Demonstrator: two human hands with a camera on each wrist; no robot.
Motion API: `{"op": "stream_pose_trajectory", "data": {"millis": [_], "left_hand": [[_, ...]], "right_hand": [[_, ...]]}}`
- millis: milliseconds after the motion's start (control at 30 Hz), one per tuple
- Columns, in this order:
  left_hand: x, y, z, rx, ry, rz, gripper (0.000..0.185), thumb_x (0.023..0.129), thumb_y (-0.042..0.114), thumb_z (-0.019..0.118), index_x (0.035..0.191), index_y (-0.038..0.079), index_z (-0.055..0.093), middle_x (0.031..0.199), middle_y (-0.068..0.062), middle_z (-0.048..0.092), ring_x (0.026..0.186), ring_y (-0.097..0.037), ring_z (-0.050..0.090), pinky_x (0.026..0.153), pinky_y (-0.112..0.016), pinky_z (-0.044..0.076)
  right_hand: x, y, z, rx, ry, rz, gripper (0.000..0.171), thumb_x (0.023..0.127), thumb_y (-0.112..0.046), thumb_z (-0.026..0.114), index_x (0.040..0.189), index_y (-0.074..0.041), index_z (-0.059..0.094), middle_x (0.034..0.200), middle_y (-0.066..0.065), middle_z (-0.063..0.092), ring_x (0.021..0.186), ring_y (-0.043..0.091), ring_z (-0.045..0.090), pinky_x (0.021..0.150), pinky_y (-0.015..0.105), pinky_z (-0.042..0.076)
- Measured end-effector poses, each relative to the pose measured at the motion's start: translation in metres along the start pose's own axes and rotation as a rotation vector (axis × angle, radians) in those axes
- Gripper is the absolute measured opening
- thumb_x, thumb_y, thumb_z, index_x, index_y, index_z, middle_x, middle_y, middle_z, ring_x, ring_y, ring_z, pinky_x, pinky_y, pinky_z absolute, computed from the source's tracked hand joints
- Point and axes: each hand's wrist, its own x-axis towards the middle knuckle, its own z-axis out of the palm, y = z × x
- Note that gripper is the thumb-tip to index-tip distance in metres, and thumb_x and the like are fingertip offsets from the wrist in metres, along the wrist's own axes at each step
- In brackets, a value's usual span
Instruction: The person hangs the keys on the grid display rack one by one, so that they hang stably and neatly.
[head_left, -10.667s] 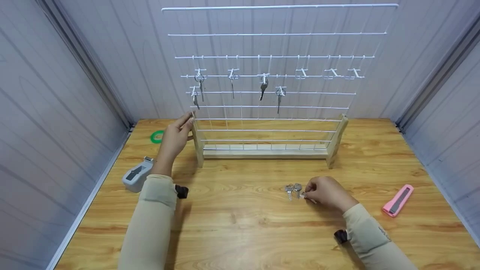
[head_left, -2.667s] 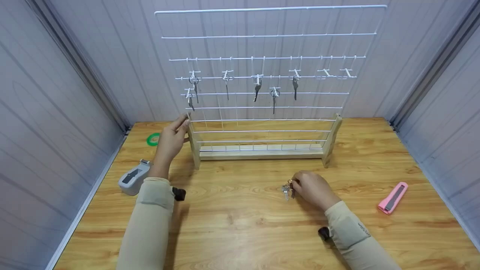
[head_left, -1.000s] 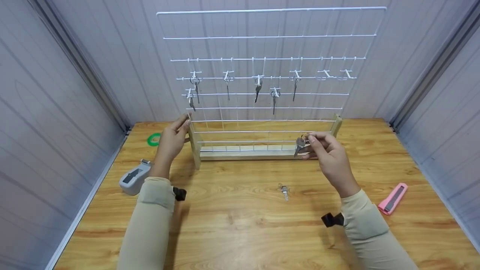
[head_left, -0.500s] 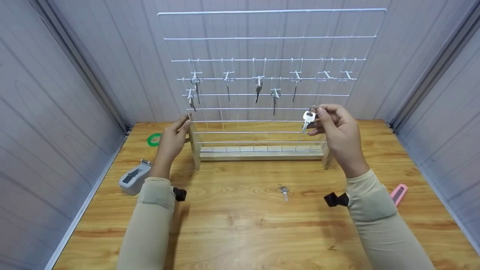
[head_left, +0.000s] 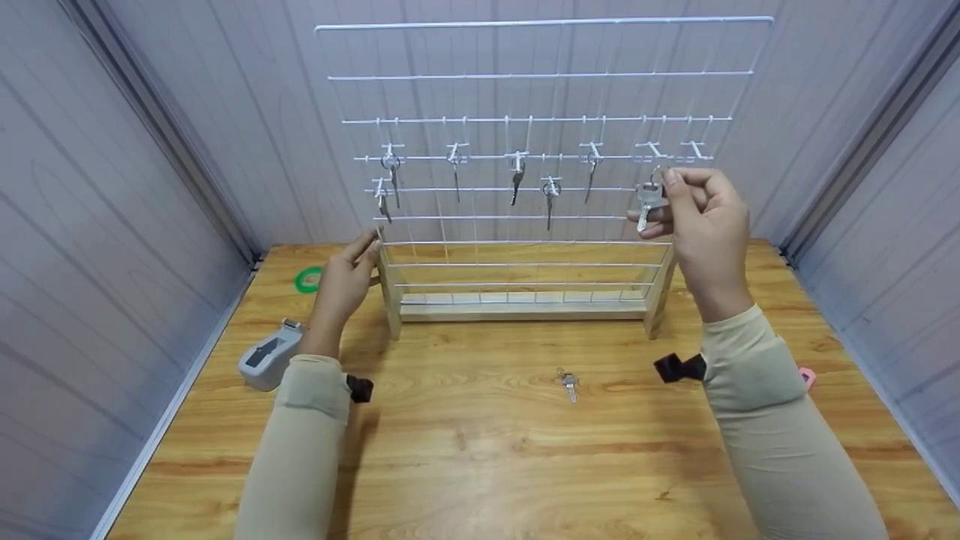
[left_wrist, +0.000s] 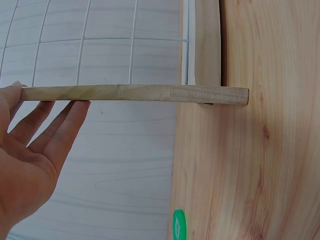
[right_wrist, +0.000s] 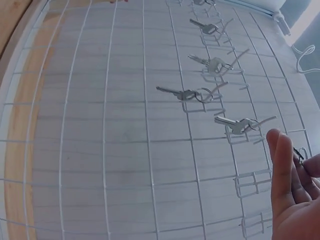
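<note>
In the head view my right hand [head_left: 712,232] is raised before the right part of the white wire grid rack [head_left: 536,75]. It pinches a silver key [head_left: 649,199] by its ring between thumb and fingers, just below two bare hooks [head_left: 652,148]. My left hand [head_left: 345,281] holds the upper end of the rack's left wooden side post [head_left: 388,292]; in the left wrist view its fingertips [left_wrist: 82,107] press against the post's outer face. Several keys [head_left: 517,184] hang by rings from the hooks. Another key [head_left: 570,386] with a ring lies on the table.
A grey tape dispenser [head_left: 270,356] and a green tape roll [head_left: 307,280] sit left of the rack on the wooden table [head_left: 465,465]. The end of a pink tool [head_left: 807,376] peeks out behind my right sleeve. Panelled walls [head_left: 112,187] enclose the table's back and sides.
Since several seconds ago, one more key hangs on the upper row. My right hand has picked up a key from the table and moved it up and right toward the bare hooks. The left hand stays.
</note>
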Motion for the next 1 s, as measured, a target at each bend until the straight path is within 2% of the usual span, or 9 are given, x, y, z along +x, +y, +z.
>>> {"op": "stream_pose_trajectory", "data": {"millis": [267, 567, 667, 867, 1000], "left_hand": [[-0.001, 0.000, -0.001, 0.002, 0.002, -0.005, 0.050, 0.114, 0.037, 0.051, 0.163, 0.025, 0.047, 0.169, -0.012, 0.046, 0.148, -0.040, 0.055, 0.109, -0.047, 0.063], [-0.001, 0.000, 0.000, -0.005, -0.001, -0.009, 0.052, 0.114, 0.039, 0.052, 0.163, 0.024, 0.047, 0.169, -0.013, 0.046, 0.148, -0.040, 0.055, 0.110, -0.047, 0.063], [0.000, 0.000, 0.000, -0.008, 0.001, 0.005, 0.051, 0.114, 0.039, 0.053, 0.162, 0.023, 0.049, 0.167, -0.013, 0.047, 0.146, -0.040, 0.057, 0.108, -0.047, 0.063], [0.000, -0.001, 0.000, -0.003, 0.000, 0.011, 0.052, 0.113, 0.041, 0.054, 0.162, 0.023, 0.050, 0.167, -0.013, 0.048, 0.146, -0.039, 0.057, 0.108, -0.047, 0.064], [-0.001, 0.000, 0.000, -0.017, 0.001, 0.009, 0.052, 0.113, 0.039, 0.055, 0.161, 0.021, 0.050, 0.167, -0.013, 0.048, 0.146, -0.039, 0.057, 0.108, -0.046, 0.063]], "right_hand": [[0.018, -0.004, 0.003, -0.060, 0.054, 0.046, 0.022, 0.107, -0.020, 0.067, 0.117, -0.001, 0.064, 0.096, 0.005, 0.080, 0.069, 0.018, 0.079, 0.059, 0.027, 0.068], [0.024, 0.001, 0.005, -0.123, 0.052, 0.064, 0.021, 0.109, -0.017, 0.064, 0.120, 0.001, 0.063, 0.098, 0.002, 0.080, 0.070, 0.016, 0.078, 0.061, 0.025, 0.068], [0.025, 0.002, 0.007, -0.206, 0.069, 0.042, 0.023, 0.109, -0.017, 0.063, 0.122, 0.002, 0.064, 0.098, 0.001, 0.080, 0.069, 0.013, 0.077, 0.062, 0.024, 0.068], [0.027, 0.006, 0.013, -0.447, 0.098, -0.045, 0.024, 0.111, -0.019, 0.060, 0.125, -0.001, 0.067, 0.115, 0.018, 0.081, 0.073, 0.005, 0.074, 0.067, 0.016, 0.066], [0.028, 0.010, 0.015, -0.572, 0.107, -0.094, 0.023, 0.111, -0.019, 0.059, 0.124, -0.002, 0.068, 0.118, 0.018, 0.081, 0.072, -0.001, 0.070, 0.065, 0.010, 0.062]]}}
